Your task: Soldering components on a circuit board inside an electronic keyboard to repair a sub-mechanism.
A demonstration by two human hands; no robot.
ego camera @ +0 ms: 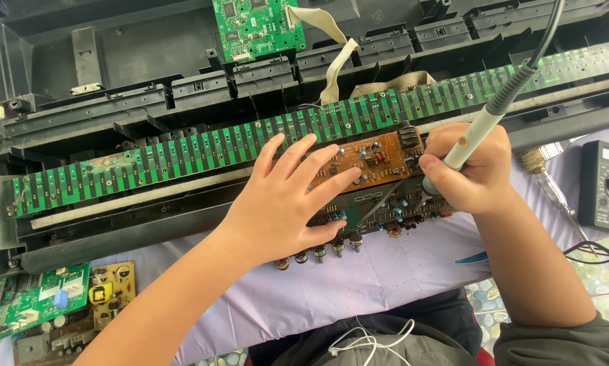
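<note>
A person bends over an opened electronic keyboard, its black chassis point(114, 102) stripped of keys and a long green contact strip point(203, 152) lying bare across it. The landmark is the brown circuit board point(379, 156), which rests against the near edge of that strip, above a lavender cloth point(359, 278) spread over the counter. The left hand point(284, 203) lies flat, fingers spread and closed on nothing, pressing the brown board's left end and the darker board point(359, 203) just below it. The right hand point(464, 169), at the brown board's right end, has its grip clamped on a grey soldering iron point(477, 129), held like a pen with the cable running up and away; the tip points down-left toward the darker board, though whether it touches a joint cannot be told. A row of knob shafts point(318, 252) juts from the lower board toward the person. Right of the brown board lie a screwdriver point(555, 193) and a black multimeter point(606, 186); well to its lower left sit spare boards point(53, 305); above it, a small green board point(257, 27) trails a ribbon cable point(335, 64). Judged from this, disassembly is done and board work is under way; the case remains open, with reassembly yet to come.
</note>
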